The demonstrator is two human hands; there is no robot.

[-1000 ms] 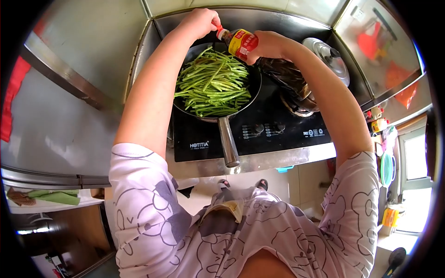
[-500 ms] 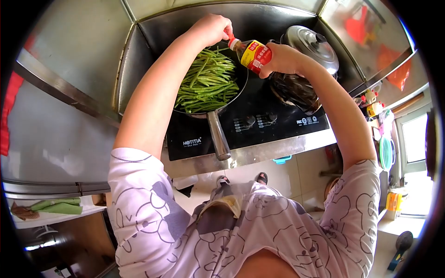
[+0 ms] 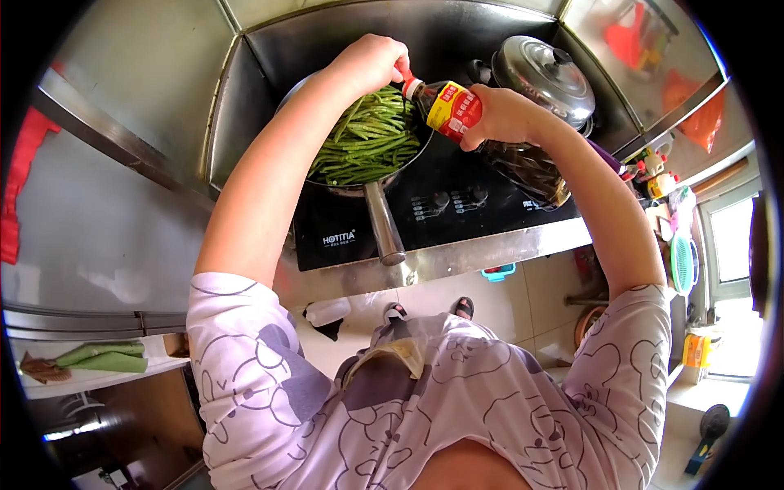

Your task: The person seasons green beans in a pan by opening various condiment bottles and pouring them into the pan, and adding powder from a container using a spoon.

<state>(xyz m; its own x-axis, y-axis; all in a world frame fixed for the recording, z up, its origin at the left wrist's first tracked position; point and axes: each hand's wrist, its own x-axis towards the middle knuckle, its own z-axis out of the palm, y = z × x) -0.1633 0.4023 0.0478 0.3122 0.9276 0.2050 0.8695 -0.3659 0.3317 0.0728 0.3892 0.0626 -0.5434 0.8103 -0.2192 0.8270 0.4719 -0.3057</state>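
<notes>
Over the stove, my right hand (image 3: 506, 116) is wrapped round a dark sauce bottle (image 3: 451, 108) with a red and yellow label. The bottle is tilted, its neck pointing up and left. My left hand (image 3: 374, 62) pinches the red cap (image 3: 407, 80) at the bottle's mouth. Below my left hand, a pan (image 3: 419, 163) full of green beans (image 3: 369, 139) sits on the black cooktop (image 3: 441, 224), its metal handle towards me. Part of the pan's left side is hidden by my left arm.
A lidded metal pot (image 3: 545, 75) stands at the back right of the stove. In front of it lies a dark plastic bag (image 3: 529, 173), partly under my right forearm. Steel splash guards (image 3: 327, 37) surround the stove at the back and sides.
The view has shifted, so the pan and pot sit differently in it. More of the lidded pot shows, and the dark bag appears nearer the stove's front. Both hands stay on the bottle and cap.
</notes>
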